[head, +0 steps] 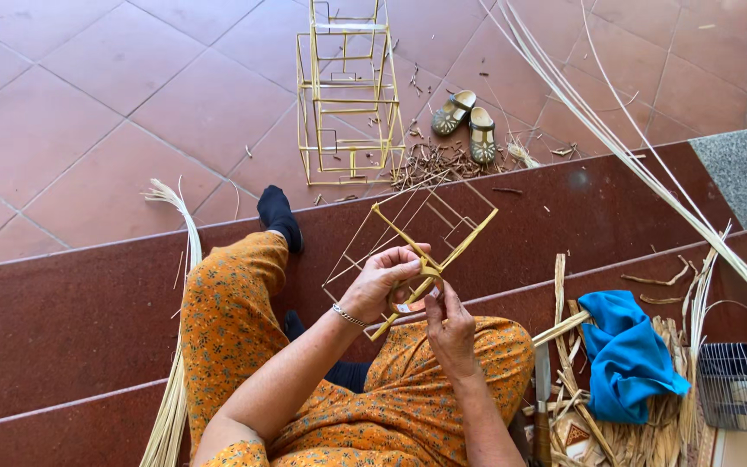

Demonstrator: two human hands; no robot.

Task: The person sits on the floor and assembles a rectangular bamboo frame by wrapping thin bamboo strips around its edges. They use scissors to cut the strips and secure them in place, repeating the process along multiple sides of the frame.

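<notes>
I sit on dark red steps with a small bamboo stick frame [430,232] held up in front of me. My left hand [382,278] grips one corner of the frame, fingers curled around a roll of tape [408,298] with a yellowish rim. My right hand [449,324] sits just below it, fingers pinched at the same corner joint and touching the roll. The frame's thin sticks fan out away from me over the step.
A taller finished bamboo frame [347,95] stands on the tiled floor, with a pair of sandals [469,123] and scraps beside it. Long bamboo strips [650,164] arc at the right. A blue cloth [628,355], a wire basket [745,385] and a strip bundle [175,346] lie nearby.
</notes>
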